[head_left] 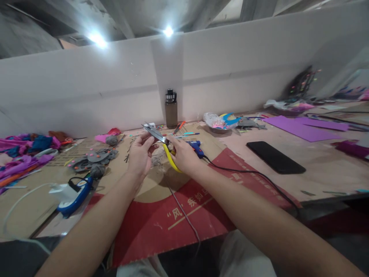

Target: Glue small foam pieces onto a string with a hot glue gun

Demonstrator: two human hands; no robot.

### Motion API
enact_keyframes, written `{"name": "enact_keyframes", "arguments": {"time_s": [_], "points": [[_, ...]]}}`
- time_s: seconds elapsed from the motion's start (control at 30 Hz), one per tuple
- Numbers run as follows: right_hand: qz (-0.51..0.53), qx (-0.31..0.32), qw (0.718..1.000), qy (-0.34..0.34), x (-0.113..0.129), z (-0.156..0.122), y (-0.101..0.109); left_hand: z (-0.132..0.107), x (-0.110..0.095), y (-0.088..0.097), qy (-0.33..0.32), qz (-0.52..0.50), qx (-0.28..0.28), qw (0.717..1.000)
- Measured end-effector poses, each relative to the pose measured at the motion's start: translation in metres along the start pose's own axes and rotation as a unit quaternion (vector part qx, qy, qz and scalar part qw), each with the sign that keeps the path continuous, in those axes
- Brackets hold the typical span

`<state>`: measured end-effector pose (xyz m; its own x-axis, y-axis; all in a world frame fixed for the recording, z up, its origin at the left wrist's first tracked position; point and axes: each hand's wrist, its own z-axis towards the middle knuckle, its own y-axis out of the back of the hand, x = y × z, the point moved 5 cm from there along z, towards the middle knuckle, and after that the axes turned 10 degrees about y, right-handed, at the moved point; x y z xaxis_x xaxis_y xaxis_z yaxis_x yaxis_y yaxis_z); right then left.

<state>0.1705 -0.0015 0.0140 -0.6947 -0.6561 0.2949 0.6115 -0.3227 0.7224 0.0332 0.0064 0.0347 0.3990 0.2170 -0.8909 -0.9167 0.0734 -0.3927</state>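
My right hand (184,156) is closed round the yellow handles of a pair of scissors (161,140), whose metal blades point up and to the left. My left hand (141,152) is raised beside the blades, fingers pinched near them; what it pinches is too small to make out. Both hands hover above a flattened cardboard sheet (161,215) with red print. A blue glue gun (196,148) lies just behind my right hand, and its black cord runs off to the right.
A dark water bottle (171,108) stands against the white partition. A black phone (275,157) lies on the right, purple sheets (302,129) beyond it. Grey felt pieces (95,157) and a blue-and-white power strip (73,194) lie on the left, with colourful scraps at the far left.
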Motion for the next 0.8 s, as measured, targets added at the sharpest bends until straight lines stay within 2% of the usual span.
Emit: {"name": "enact_keyframes", "arguments": {"time_s": [0.13, 0.47, 0.8], "points": [[-0.006, -0.018, 1.000, 0.014, 0.002, 0.001, 0.007, 0.006, 0.001, 0.003, -0.017, -0.022, 0.013, 1.000], [-0.072, 0.002, 0.997, -0.005, 0.007, -0.001, 0.013, 0.006, -0.001, 0.003, -0.061, 0.002, 0.033, 0.998], [-0.093, 0.021, 0.995, -0.014, 0.011, -0.002, 0.013, 0.006, -0.003, 0.007, -0.089, 0.040, -0.009, 0.995]]}}
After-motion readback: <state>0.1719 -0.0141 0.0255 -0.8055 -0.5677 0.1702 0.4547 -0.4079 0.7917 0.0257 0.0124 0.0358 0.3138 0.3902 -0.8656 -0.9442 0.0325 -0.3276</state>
